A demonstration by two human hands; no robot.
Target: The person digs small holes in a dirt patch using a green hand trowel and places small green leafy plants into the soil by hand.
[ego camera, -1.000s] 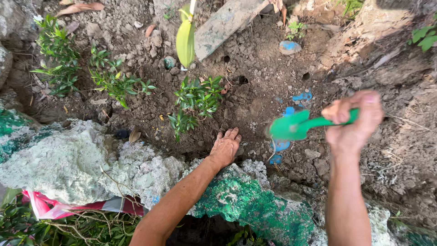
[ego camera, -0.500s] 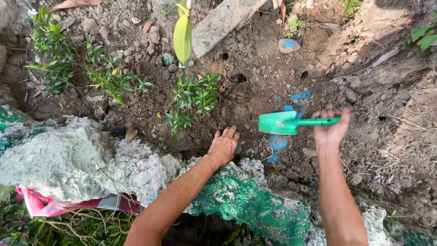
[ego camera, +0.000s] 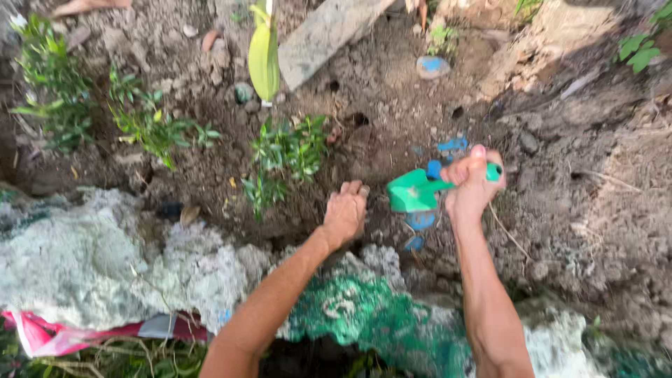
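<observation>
Two hands are seen over a bed of loose soil [ego camera: 210, 175] edged by a pale broken slab [ego camera: 84, 266]. The small leafy plant [ego camera: 287, 154] could be cut if the green trowel [ego camera: 414, 192], grasped by the right hand [ego camera: 470, 185], is swung leftward. The left hand [ego camera: 344, 213], loosely clenched and empty, is pressed on soil just beside the blade and could be struck.

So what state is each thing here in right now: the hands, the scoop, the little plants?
Right hand: closed around the green trowel's handle.
Green trowel: held above the soil, blade pointing left.
Left hand: fingers curled, resting on the soil.
Small plant: upright, rooted in soil.
Yellow-green leaf: upright.
</observation>
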